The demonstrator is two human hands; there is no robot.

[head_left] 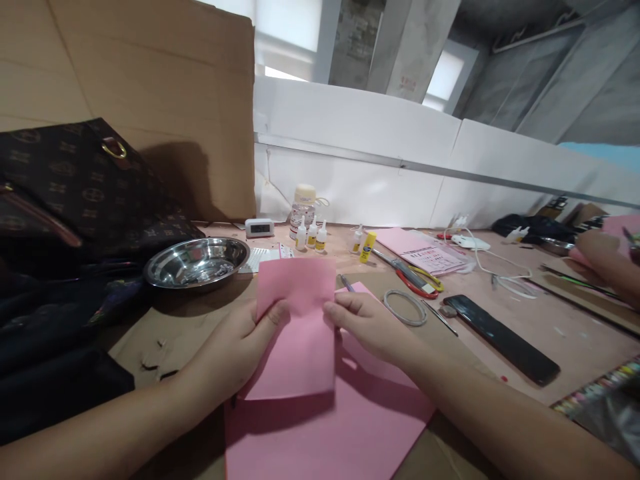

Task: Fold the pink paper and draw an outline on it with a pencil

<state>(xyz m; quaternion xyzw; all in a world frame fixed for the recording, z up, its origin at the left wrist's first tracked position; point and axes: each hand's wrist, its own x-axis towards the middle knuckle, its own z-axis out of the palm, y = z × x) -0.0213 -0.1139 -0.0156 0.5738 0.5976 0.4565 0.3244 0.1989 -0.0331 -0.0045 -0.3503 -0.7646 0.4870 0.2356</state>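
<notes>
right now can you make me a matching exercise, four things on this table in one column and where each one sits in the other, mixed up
Things:
1. steel bowl
2. phone
3. small pink sheet
4. scissors

Places:
a. lying dark and flat on the right side of the table
b. held between the left hand and right hand
c. beside the brown patterned bag
d. just behind the wire ring

Pairs: 1-c, 2-a, 3-b, 4-d

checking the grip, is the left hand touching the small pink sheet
Touching: the head view shows the left hand with its thumb pressed on the small pink sheet, gripping its left edge.
</notes>
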